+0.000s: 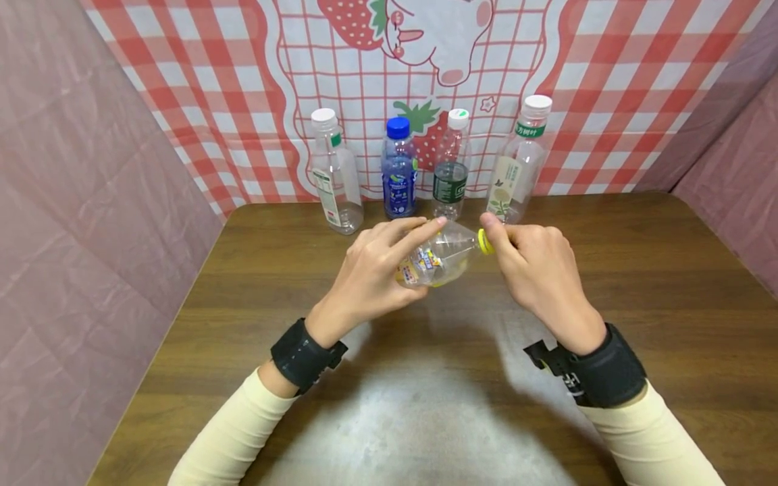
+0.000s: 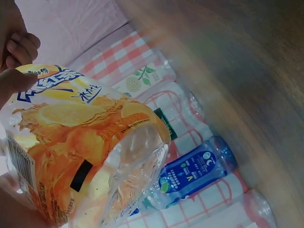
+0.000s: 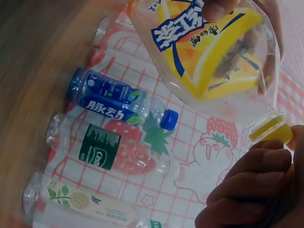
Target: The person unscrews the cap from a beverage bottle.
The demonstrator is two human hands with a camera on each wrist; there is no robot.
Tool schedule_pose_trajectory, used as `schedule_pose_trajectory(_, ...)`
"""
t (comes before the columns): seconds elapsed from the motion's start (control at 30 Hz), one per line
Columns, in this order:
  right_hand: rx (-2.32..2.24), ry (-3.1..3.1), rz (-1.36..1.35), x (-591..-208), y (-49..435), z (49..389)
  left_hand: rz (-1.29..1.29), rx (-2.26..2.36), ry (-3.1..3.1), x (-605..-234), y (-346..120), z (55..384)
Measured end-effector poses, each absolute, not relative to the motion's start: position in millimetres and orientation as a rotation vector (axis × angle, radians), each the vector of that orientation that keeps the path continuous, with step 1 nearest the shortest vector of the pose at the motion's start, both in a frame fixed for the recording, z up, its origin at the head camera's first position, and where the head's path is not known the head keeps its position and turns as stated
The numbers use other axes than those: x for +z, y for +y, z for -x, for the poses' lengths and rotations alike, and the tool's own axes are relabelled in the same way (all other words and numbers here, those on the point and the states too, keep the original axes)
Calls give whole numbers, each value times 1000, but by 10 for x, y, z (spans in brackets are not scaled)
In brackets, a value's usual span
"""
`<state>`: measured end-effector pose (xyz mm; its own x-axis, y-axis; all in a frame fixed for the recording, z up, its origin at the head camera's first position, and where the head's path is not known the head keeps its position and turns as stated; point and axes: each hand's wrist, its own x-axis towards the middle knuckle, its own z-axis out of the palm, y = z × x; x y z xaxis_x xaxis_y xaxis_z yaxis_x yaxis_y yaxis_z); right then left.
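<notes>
A clear plastic bottle (image 1: 451,251) with a yellow and orange label lies tilted sideways in the air above the table, its neck toward the right. My left hand (image 1: 378,270) grips it around the body, thumb below and fingers over the top. With thumb and curled fingers, my right hand (image 1: 537,266) pinches the yellow cap (image 3: 271,129), which sits at the bottle's neck. In the left wrist view the bottle's orange label (image 2: 90,137) and its base face the camera. The right wrist view shows no liquid in the bottle clearly.
Along the table's back edge stand a white-capped bottle (image 1: 345,182), a blue-capped bottle (image 1: 398,169), a green-labelled bottle (image 1: 450,179) and a tall bottle with a cream label (image 1: 510,179). Behind them hangs a red checked cloth (image 1: 231,88). The wooden table (image 1: 243,297) lies beneath my arms.
</notes>
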<state>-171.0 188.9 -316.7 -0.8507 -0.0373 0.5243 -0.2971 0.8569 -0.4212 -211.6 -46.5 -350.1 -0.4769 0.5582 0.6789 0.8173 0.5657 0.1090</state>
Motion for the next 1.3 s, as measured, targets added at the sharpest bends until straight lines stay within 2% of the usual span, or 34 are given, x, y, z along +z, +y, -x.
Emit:
schedule_pose_trajectory(0.5, 519, -2575, -596, -3004, 2008, 1662, 1144, -702, -2221, -3505, -473, 2137)
schedule_pose_trajectory(0.87, 619, -2520, -762, -2954, 2059, 1656, 1149, -739, -2249, -3531, -485, 2160)
schedule_pose_trajectory(1.03, 649, -2593, -683, -2919, 2082, 1636, 1148, -759, -2252, -3539, -466, 2159)
schedule_pose_trajectory(1.3, 611, -2746, -312, -2913, 2042, 1606, 1173, -729, -2212, -3533, -465, 2159)
